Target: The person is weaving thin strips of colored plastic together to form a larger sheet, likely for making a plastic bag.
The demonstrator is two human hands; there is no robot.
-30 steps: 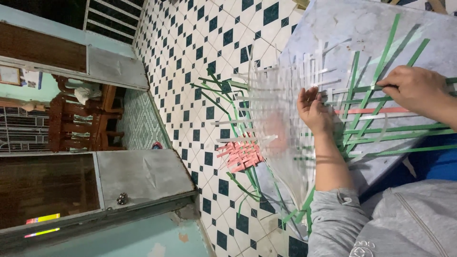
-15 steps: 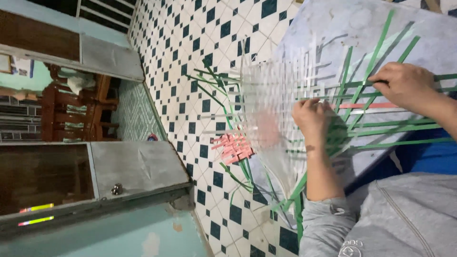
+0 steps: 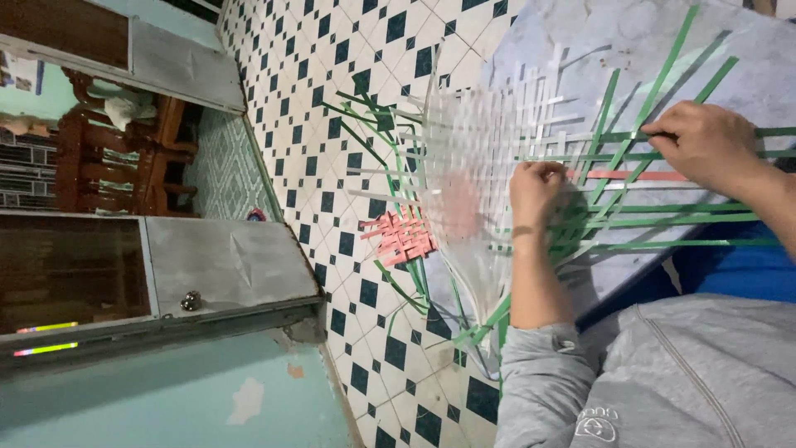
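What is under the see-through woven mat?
Under the clear woven mat you can see the checkered tile floor, a pink woven patch and green strips. The left hand hides one part.

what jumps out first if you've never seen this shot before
Two hands meet over a half-woven mat of clear and green strips in the upper middle: one hand presses its edge, the other pinches a green strip further right. A small pink woven piece lies on the dark-and-white tiled floor beside the mat.
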